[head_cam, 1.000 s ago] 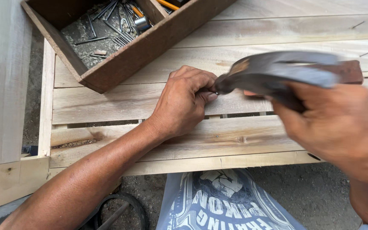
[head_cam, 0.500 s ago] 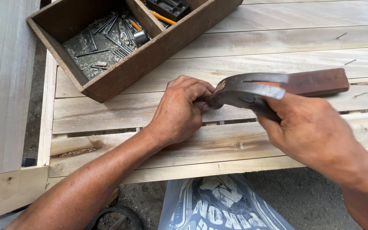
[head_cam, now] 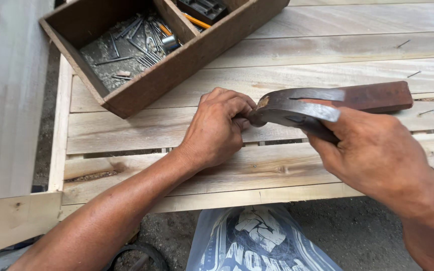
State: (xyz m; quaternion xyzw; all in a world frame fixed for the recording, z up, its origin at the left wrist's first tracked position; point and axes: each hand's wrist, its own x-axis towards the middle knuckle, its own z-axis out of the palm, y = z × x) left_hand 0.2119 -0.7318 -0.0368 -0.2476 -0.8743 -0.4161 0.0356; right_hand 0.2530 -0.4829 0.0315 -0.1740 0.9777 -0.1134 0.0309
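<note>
right hand [head_cam: 377,155] gripping hammer [head_cam: 302,108], left hand [head_cam: 217,128] pinching something hidden

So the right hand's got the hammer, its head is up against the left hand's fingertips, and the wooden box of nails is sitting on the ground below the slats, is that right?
Not quite. The right hand does hold the hammer, its head against the left hand fingertips, but the wooden box of nails rests on top of the slats, up and left of the hands, not on the ground. The head view shows this.
</note>
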